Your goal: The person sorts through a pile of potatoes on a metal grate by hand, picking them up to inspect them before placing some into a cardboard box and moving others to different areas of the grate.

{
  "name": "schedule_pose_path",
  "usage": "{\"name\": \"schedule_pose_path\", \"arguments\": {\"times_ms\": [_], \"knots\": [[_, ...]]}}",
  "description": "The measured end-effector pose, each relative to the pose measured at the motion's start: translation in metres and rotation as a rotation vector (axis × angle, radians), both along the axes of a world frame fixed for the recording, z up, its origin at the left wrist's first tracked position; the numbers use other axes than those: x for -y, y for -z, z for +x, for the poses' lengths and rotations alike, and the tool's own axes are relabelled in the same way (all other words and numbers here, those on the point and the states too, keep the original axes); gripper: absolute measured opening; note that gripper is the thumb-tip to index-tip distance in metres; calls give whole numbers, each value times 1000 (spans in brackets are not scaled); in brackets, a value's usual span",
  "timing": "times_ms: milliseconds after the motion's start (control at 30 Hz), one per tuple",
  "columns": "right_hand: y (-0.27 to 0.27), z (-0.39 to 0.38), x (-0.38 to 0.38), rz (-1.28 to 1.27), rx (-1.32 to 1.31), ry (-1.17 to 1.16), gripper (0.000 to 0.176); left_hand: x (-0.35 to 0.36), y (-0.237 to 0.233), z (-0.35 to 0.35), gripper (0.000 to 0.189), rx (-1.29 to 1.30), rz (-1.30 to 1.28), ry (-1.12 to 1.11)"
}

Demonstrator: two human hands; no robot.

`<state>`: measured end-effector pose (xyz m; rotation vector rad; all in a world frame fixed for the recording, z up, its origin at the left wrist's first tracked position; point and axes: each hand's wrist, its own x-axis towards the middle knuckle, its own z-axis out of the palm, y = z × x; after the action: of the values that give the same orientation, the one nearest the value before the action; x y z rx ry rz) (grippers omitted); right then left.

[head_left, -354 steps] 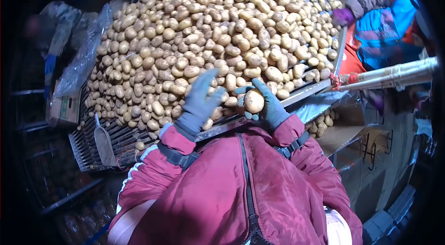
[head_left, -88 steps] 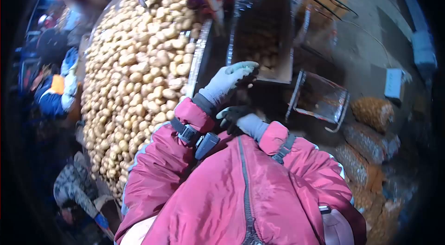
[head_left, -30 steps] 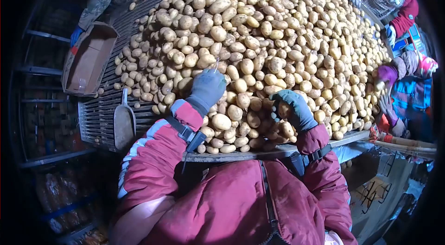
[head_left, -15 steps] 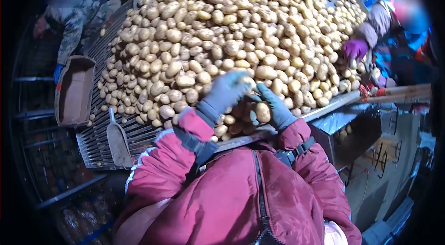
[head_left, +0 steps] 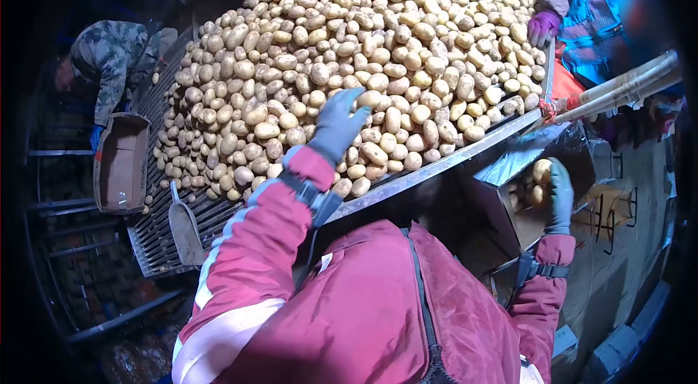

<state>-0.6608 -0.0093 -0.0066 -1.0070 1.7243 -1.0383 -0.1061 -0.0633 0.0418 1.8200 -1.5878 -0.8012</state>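
A large heap of potatoes (head_left: pixel 349 57) covers the slatted table in front of me. My left hand (head_left: pixel 339 126), in a grey-blue glove, rests at the near side of the heap with its fingers spread; no potato shows in its grasp. To the right, my gloved right hand (head_left: pixel 560 193) is curled around a potato (head_left: pixel 542 171), with a second one just below it. This hand is over a box (head_left: pixel 491 204) with a plastic-lined rim, below the table edge, where more potatoes lie in shadow. Part of the right hand's grip is hidden.
A scoop (head_left: pixel 185 230) lies on the slats (head_left: pixel 156 247) at the left, near a cardboard box (head_left: pixel 121 166) touched by a co-worker's blue glove (head_left: pixel 96 137). Another person's purple glove (head_left: pixel 543 26) is at the far right edge. Poles (head_left: pixel 618 89) jut out at right.
My right hand has moved from the heap rightward to above the box, carrying potato. My left hand has opened and shifted slightly left. The purple-gloved hand has moved away to the table edge.
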Motion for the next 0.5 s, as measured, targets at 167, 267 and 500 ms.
{"name": "schedule_pose_path", "arguments": {"times_ms": [167,267,500], "knots": [[-52,16,-7,-59,211,15,39,36,90,-8,49,600,-435,162],[-73,133,-3,168,543,-90,38,37,129,0,43,302,-266,198],[34,314,2,314,813,-604,34,-75,10,-59,38,-94,-21,245]]}}
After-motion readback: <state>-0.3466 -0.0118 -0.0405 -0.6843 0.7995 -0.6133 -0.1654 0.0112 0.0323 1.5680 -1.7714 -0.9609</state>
